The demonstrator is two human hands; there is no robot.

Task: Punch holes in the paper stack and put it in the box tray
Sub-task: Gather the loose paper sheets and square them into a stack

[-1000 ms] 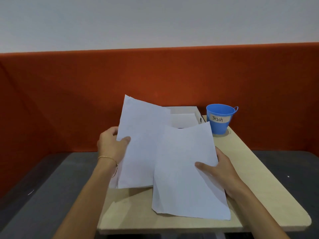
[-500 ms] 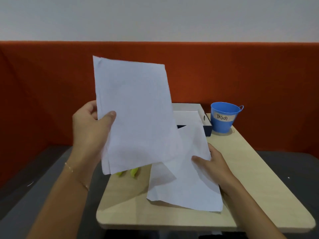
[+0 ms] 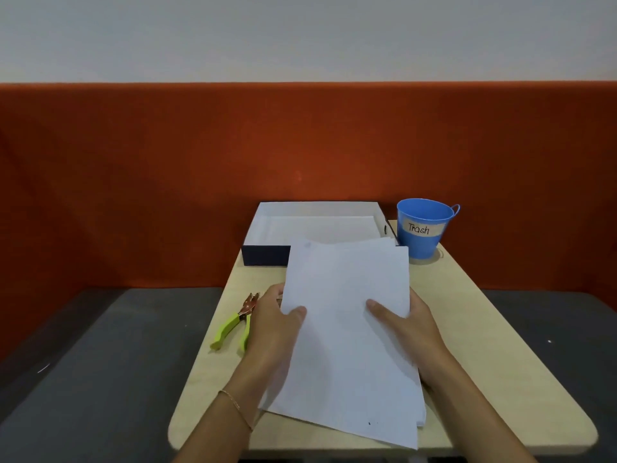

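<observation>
A stack of white paper (image 3: 347,342) is held slightly tilted over the middle of the small wooden table. My left hand (image 3: 272,325) grips its left edge with the thumb on top. My right hand (image 3: 409,327) grips its right edge the same way. The sheets are roughly together, their edges a little uneven. A hole punch plier with lime-green handles (image 3: 235,324) lies on the table just left of my left hand. The box tray (image 3: 263,225), white inside and dark outside, sits at the table's far end, partly hidden by the paper's top.
A blue cup labelled "Trash" (image 3: 424,227) stands at the far right beside the tray. The wooden table (image 3: 494,345) is narrow with rounded corners. A grey surface lies lower on both sides, and an orange padded wall rises behind.
My left hand brought its raised sheets down onto the sheets under my right hand, forming one stack held by both hands. The hole punch plier is now uncovered.
</observation>
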